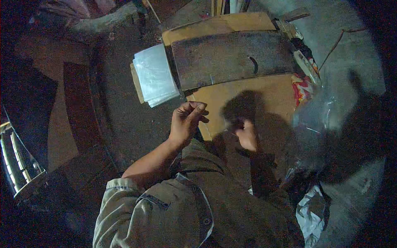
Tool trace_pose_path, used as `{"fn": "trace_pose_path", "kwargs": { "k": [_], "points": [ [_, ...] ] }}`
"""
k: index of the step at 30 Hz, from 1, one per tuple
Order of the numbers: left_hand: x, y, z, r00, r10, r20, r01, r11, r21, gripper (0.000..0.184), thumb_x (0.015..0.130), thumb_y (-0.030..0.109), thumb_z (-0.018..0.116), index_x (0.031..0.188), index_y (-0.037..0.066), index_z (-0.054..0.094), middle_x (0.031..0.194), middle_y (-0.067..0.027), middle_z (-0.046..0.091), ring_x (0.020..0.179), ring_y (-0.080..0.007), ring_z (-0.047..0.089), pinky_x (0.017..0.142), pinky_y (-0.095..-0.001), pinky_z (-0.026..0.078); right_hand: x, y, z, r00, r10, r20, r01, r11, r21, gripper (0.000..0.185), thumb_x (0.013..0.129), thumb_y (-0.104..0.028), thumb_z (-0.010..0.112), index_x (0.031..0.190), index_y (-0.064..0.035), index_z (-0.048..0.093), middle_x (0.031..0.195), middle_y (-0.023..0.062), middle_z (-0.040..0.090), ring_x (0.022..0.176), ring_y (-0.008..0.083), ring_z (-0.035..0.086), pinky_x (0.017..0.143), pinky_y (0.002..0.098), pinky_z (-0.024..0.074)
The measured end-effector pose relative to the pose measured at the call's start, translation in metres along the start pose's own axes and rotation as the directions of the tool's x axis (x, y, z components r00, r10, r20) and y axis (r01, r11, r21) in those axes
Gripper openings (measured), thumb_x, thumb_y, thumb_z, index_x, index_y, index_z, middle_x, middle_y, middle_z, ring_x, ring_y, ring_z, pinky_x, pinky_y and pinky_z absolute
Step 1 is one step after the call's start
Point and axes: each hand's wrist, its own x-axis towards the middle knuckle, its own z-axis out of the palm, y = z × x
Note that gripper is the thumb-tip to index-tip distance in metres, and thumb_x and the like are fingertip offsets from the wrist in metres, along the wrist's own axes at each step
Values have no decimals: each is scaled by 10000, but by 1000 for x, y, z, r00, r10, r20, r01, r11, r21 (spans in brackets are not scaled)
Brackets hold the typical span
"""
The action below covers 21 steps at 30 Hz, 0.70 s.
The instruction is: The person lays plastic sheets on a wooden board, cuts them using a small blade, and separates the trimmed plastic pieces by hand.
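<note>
My left hand [188, 120] is raised over the near left edge of a tan board [231, 93]. Its thumb and forefinger are pressed together; anything between them is too small to name. To its right, my right hand [247, 135] is curled above the same board, partly in shadow and blurred. A faint pale streak shows by its fingertips, but I cannot tell what it is. Beyond both hands a dark, worn flat panel [223, 56] lies across the board, with a small dark curved piece [253, 65] on top.
Left of the board sits a stack of clear plastic sleeves [155, 74]. Along the right edge are a red and white packet [302, 91] and clear plastic wrap [312, 120]. White crumpled plastic [311, 211] lies at lower right. A slatted, bright-lit object [18, 159] stands far left.
</note>
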Motion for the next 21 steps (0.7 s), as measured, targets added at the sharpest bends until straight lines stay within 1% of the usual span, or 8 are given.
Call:
{"fn": "trace_pose_path", "kwargs": {
  "k": [2,6,8,9,11,12,15,21],
  "points": [
    [-3,3,0,1000,7,-1,-7,1000,-30,154,884,168,605,917,17,613,894,-99,639,751,-158,626,611,-290,514,1,4,4,984,-4,-177,-44,962,-271,299,751,46,591,1044,4,548,944,89,603,876,175,566,781,318,459],
    [-11,12,6,997,-77,0,77,997,-19,140,889,137,594,919,1,615,881,-82,631,767,-159,624,639,-305,533,-14,-59,2,955,-19,-296,-172,778,-605,448,780,-67,631,1201,-12,489,1122,139,567,1039,223,534,909,388,422],
    [-12,9,6,999,-51,12,51,998,-37,156,898,133,582,933,-15,614,853,-77,623,768,-160,615,660,-306,532,-19,-72,0,887,-263,-380,131,932,-338,407,822,-122,624,1193,-9,500,1133,109,560,1062,201,522,908,363,415],
    [-12,8,8,999,-53,10,54,998,-38,156,898,133,582,933,-15,614,853,-77,623,768,-160,615,660,-306,532,-20,-83,-1,888,-260,-379,129,932,-338,407,822,-122,624,1193,-9,500,1133,109,560,1062,201,522,908,363,415],
    [-12,4,12,999,-51,9,51,999,1,153,896,130,585,934,-16,612,858,-73,625,769,-156,612,665,-301,526,-21,-105,-1,985,-74,-157,114,959,261,315,836,-106,629,1130,-33,543,1114,75,571,978,143,530,862,294,410],
    [-12,1,12,998,-55,10,55,998,-1,153,896,130,585,934,-16,612,858,-73,625,769,-156,612,665,-301,526,-22,-109,2,987,-121,-106,152,920,362,254,860,-158,619,1070,-23,573,1043,58,590,914,112,543,821,277,425],
    [-11,-9,11,998,-46,48,44,998,49,158,893,134,592,936,-17,610,855,-71,626,764,-140,605,669,-294,521,-25,-123,14,988,-82,128,40,952,302,181,867,-142,605,987,-8,586,941,33,608,817,99,546,757,253,439],
    [-4,-19,2,994,-58,94,33,968,247,144,887,104,586,962,-15,617,881,-62,631,744,-120,588,684,-299,515,-18,-118,19,971,-125,203,86,978,189,123,870,-99,593,949,-5,599,833,11,610,756,75,544,677,235,433]
  ]
}}
